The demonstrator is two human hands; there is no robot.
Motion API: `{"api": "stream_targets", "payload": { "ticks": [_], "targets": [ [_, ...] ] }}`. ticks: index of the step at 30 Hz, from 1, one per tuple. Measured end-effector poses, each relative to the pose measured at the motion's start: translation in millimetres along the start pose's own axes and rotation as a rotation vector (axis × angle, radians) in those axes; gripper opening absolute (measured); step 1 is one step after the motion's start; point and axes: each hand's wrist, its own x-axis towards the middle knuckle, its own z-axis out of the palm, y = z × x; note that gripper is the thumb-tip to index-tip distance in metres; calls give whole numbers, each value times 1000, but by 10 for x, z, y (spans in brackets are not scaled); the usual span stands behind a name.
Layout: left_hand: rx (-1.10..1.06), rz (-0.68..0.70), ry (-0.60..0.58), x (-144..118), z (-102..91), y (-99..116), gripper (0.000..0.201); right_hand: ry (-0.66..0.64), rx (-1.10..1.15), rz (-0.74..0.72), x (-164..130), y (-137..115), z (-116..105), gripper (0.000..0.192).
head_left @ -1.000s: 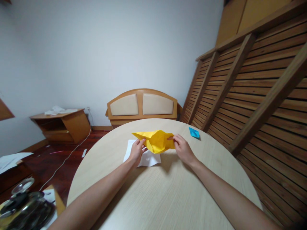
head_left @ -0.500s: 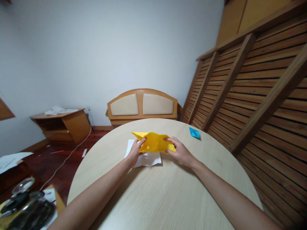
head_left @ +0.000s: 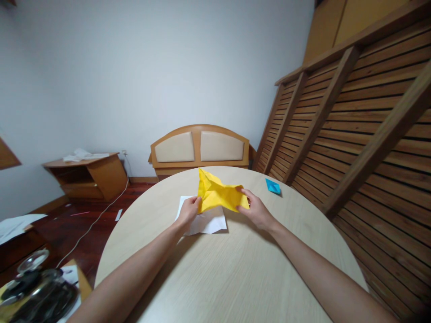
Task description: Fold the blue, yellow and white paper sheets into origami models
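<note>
Yellow paper point(head_left: 220, 196), partly folded and creased, is hanging in the air just above the white sheet point(head_left: 206, 220) that is lying flat on the round wooden table point(head_left: 235, 278). Its long axis is running left to right between the two hands, with one pointed flap standing up at the end over the white sheet's far left part. The left hand point(head_left: 188, 211) is pinching the paper's lower left corner, thumb and fingers closed tight on the edge, directly over the white sheet. The right hand point(head_left: 257, 208) is gripping the opposite end, just to the right of the white sheet, thumb on top and fingers curled beneath, also closed on the paper. Both hands are sitting equally near the fold, one at each end, so the paper is spanning the gap between them. A small blue folded paper point(head_left: 272, 186) is resting on the table well to the right of the white sheet and beyond the right hand, untouched. Behind the table, past the white sheet, a padded wooden headboard point(head_left: 200, 147) is leaning against the wall.
</note>
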Motion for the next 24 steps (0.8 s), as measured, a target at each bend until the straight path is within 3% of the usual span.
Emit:
{"api": "stream_targets", "payload": {
  "ticks": [7, 11, 13, 18, 24],
  "targets": [
    [-104, 83, 75, 31, -11, 68, 24, -17, 236, 149, -10, -58, -1, 81],
    [-48, 161, 81, 29, -24, 115, 15, -129, 263, 166, -43, -116, -20, 89],
    [34, 168, 49, 32, -55, 125, 11, -140, 230, 183, -45, -116, -48, 82],
    [145, 114, -8, 30, -100, 114, 6, -20, 191, 183, -35, -48, -51, 64],
    [61, 132, 25, 35, -96, 128, 18, -106, 296, 179, -38, -20, 117, 60]
  ]
}}
